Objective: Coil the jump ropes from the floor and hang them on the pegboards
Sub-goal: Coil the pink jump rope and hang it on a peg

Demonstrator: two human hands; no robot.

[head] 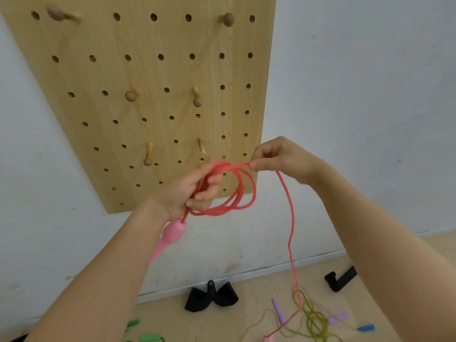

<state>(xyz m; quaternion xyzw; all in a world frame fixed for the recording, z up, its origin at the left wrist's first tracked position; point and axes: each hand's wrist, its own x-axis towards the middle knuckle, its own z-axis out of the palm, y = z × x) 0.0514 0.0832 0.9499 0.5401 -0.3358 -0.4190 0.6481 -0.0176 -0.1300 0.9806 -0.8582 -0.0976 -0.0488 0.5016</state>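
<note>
left hand [190, 193] grips pink rope coil [229, 191] | right hand [278, 156] pinches strand

Plain indoor room, likely a home or exercise corner. A wooden pegboard [153, 95] with pegs [229, 19] hangs on a scuffed white wall [357, 95]. Jump ropes [313, 319] and black grips [211, 296] lie on the light floor [259, 304] along the baseboard.
</note>
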